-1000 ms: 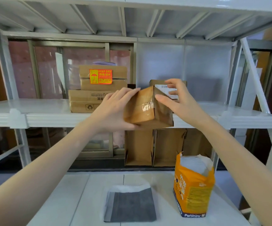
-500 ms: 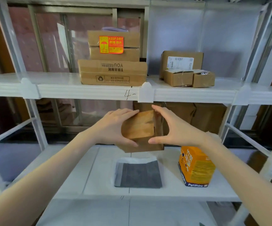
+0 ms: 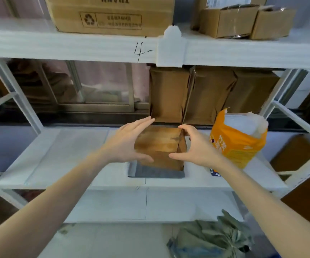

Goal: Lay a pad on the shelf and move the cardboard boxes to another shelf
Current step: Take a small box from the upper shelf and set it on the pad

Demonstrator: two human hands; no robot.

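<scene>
A small brown cardboard box (image 3: 159, 144) sits on the grey pad (image 3: 156, 173), which lies on the white middle shelf (image 3: 57, 157). My left hand (image 3: 126, 142) holds the box's left side, fingers stretched past its back edge and thumb across its front. My right hand (image 3: 197, 148) grips the right side, fingers curled at the back corner and thumb on the front edge. More cardboard boxes stand on the upper shelf (image 3: 76, 47): a large flat one (image 3: 111, 15) and two small ones (image 3: 226, 21) to its right.
An open orange bag (image 3: 238, 142) stands just right of my right hand on the middle shelf. Flattened brown cardboard (image 3: 169, 94) leans behind the shelf. A grey-green cloth bundle (image 3: 211, 237) lies low at the front right. White shelf posts frame both sides.
Both hands brought the small box down from the upper shelf to the middle shelf, where it now sits on the grey pad. My view tilted downward.
</scene>
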